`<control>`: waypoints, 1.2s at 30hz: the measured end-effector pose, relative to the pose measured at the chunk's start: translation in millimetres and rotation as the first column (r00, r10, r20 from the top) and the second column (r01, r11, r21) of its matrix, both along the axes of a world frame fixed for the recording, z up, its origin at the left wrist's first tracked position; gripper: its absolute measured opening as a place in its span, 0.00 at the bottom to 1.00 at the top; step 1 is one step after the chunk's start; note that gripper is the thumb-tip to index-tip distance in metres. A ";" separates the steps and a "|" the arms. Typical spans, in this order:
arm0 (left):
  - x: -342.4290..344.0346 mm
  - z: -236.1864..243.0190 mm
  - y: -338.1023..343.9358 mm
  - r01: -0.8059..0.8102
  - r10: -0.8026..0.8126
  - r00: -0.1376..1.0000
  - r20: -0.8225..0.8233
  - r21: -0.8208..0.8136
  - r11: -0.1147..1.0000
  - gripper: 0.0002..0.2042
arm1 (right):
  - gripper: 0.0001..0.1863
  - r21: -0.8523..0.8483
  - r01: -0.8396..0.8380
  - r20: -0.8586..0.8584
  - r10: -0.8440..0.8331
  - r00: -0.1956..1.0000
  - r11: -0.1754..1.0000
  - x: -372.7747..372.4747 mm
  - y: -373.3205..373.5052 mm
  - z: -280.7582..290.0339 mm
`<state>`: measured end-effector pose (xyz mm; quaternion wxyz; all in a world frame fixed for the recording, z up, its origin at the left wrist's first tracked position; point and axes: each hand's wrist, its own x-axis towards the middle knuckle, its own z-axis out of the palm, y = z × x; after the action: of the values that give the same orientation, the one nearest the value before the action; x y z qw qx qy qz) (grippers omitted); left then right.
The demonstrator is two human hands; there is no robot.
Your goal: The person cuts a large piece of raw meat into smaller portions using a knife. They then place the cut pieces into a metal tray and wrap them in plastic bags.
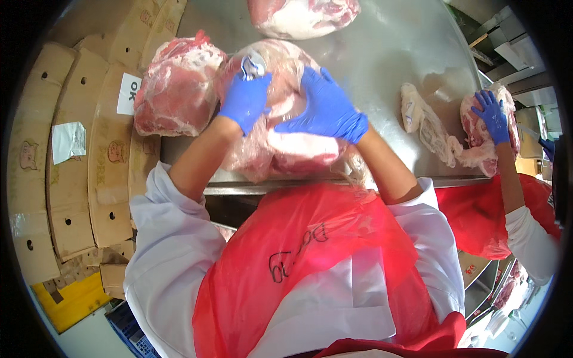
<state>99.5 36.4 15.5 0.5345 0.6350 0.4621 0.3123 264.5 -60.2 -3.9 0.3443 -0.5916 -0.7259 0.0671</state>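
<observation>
In front of me a large piece of raw meat (298, 149) lies on the metal table, partly covered by a clear plastic bag (250, 155). My left hand (246, 101), in a blue glove, is closed on the plastic over the meat's left part. Just above its fingers is a small white and dark blue piece (253, 65); I cannot tell whether it is print on the bag or a separate thing. My right hand (331, 110), also blue-gloved, rests on the meat's right side with thumb and fingers spread apart.
Another meat piece (179, 89) sits at the left, beside stacked cardboard boxes (77, 161). A further meat piece (304, 15) lies at the far side of the metal table (382, 65). Crumpled plastic (427, 122) lies rightward, near a co-worker's gloved hand (494, 116) on meat.
</observation>
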 end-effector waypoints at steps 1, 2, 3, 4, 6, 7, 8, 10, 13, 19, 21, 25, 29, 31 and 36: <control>-5.3 -10.2 2.5 0.073 -0.045 0.991 -0.129 0.227 0.971 0.16 | 0.52 0.046 -0.012 -0.082 0.016 0.996 0.999 -7.7 0.5 3.0; -1.3 -5.8 -0.9 0.178 -0.066 0.962 -0.266 0.424 0.888 0.16 | 0.51 0.159 -0.012 -0.104 0.029 0.994 0.987 -13.3 -3.1 2.2; 4.3 2.8 -8.2 0.092 -0.080 0.988 -0.133 0.088 0.992 0.18 | 0.50 0.185 0.050 -0.107 -0.030 0.994 0.981 -15.9 -3.8 -2.1; 10.3 10.8 -14.3 0.080 -0.072 0.991 -0.115 0.066 0.995 0.17 | 0.49 0.202 0.108 -0.119 -0.085 0.989 0.973 -21.6 -7.3 -0.1; 18.6 17.8 -21.5 0.056 -0.055 0.995 -0.080 0.021 0.998 0.16 | 0.45 -0.073 0.153 -0.160 -0.163 0.974 0.986 -20.7 -11.2 15.5; 19.3 11.0 -17.8 0.118 -0.106 0.990 -0.095 0.125 0.985 0.15 | 0.42 -0.213 0.169 -0.175 -0.208 0.963 0.962 -21.4 -14.8 22.4; 21.7 4.8 -11.0 0.177 -0.155 0.982 -0.112 0.229 0.957 0.14 | 0.39 -0.153 0.184 -0.163 -0.209 0.964 0.971 -20.7 -13.1 17.2; 23.9 2.9 -12.9 0.242 -0.204 0.966 -0.161 0.273 0.931 0.14 | 0.31 -0.064 0.206 -0.123 -0.213 0.969 0.976 -15.9 -7.5 8.0; 32.1 29.0 -28.1 0.316 -0.254 0.926 -0.278 0.207 0.926 0.18 | 0.22 -0.080 0.233 -0.025 -0.235 0.972 0.969 -7.7 -12.3 13.2; 22.3 49.7 -4.8 0.595 -0.447 0.777 -0.443 0.288 0.750 0.21 | 0.27 0.144 0.174 0.019 -0.178 0.984 0.974 0.9 -5.1 8.5; 9.6 46.7 -2.9 0.588 -0.407 0.801 -0.438 0.452 0.670 0.16 | 0.30 0.193 0.140 0.101 -0.161 0.982 0.971 5.5 4.8 12.8; -34.3 52.1 -7.3 0.603 -0.338 0.734 -0.589 0.338 0.722 0.16 | 0.31 0.020 0.061 0.243 -0.064 0.968 0.998 13.7 14.6 8.9; -96.5 4.2 18.6 0.696 -0.197 0.651 -0.733 0.474 0.539 0.12 | 0.26 0.178 -0.087 0.149 0.060 0.987 0.980 22.0 28.0 -17.1; -121.7 -24.0 28.3 0.612 -0.175 0.734 -0.656 0.528 0.589 0.08 | 0.25 0.118 -0.116 0.135 0.100 0.986 0.986 26.6 28.6 -12.7; -112.7 -42.4 -3.3 0.074 -0.066 0.997 -0.045 0.213 0.974 0.05 | 0.28 0.017 -0.199 0.192 0.192 0.962 0.980 38.3 38.2 -5.1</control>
<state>-13.2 33.1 -27.0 0.4649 0.7105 0.4130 0.3294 302.8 -22.0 -9.0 0.2760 -0.5142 -0.8115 0.0308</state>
